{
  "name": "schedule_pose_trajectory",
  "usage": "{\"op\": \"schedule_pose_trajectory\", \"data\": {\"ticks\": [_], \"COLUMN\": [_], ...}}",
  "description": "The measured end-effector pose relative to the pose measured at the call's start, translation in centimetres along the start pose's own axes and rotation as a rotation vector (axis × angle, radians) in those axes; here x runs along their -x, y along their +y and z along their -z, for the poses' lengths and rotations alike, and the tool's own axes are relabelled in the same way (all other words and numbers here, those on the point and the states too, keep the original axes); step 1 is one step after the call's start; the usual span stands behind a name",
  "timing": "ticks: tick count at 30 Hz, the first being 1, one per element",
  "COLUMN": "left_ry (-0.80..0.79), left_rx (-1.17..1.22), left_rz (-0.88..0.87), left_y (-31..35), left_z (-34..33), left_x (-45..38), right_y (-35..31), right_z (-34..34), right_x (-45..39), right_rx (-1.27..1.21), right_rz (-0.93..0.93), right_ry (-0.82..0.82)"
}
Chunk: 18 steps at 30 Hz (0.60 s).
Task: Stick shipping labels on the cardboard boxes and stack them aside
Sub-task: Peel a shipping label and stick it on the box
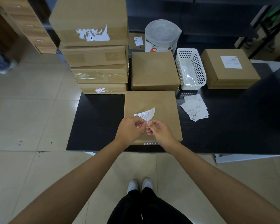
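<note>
A flat cardboard box (160, 102) lies on the black table (95, 123) right in front of me. Above its near half I hold a white shipping label (145, 114), curled upward. My left hand (130, 129) and my right hand (158, 130) both pinch its lower edge, fingertips almost touching. A small pile of loose labels (195, 108) lies to the right of the box. Behind it sits a second plain box (154, 70). At the far right rests a box with a label stuck on top (229, 68).
A tall stack of several cardboard boxes (95, 50) stands at the table's back left. A white plastic basket (191, 68) sits between the two rear boxes, a white woven sack (162, 36) behind it. Tiled floor lies to the left and below; my shoes show at the bottom.
</note>
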<state>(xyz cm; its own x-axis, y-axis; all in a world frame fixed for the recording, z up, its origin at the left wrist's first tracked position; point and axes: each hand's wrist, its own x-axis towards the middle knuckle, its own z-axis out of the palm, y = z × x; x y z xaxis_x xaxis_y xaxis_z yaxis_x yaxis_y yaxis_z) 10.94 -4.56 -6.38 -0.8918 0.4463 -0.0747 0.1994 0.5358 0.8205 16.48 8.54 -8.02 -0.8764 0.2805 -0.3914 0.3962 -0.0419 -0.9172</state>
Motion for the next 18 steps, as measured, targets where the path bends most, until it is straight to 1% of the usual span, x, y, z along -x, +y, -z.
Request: {"op": "schedule_pose_trajectory", "data": {"ticks": [5,9,12,15,18], "left_ry": [0.001,0.009,-0.024,-0.035,-0.003], "left_rx": [0.030,0.003,-0.110,-0.273,-0.329], "left_rz": [0.003,-0.005,-0.001,-0.089,-0.144], "left_y": [0.00,0.12,0.26,0.35,0.51], "left_z": [0.10,-0.07,0.04,0.19,0.11], "left_x": [-0.02,-0.03,-0.07,0.07,0.20], "right_y": [-0.11,-0.16,-0.03,-0.18,-0.35], "right_z": [0.01,0.15,0.24,0.35,0.45], "right_x": [0.04,0.11,0.08,0.16,0.27], "right_rx": [0.037,0.087,0.203,0.321,0.376], "right_rz": [0.031,0.050,0.100,0.150,0.182], "right_ry": [-0.002,0.024,0.054,0.069,0.087]}}
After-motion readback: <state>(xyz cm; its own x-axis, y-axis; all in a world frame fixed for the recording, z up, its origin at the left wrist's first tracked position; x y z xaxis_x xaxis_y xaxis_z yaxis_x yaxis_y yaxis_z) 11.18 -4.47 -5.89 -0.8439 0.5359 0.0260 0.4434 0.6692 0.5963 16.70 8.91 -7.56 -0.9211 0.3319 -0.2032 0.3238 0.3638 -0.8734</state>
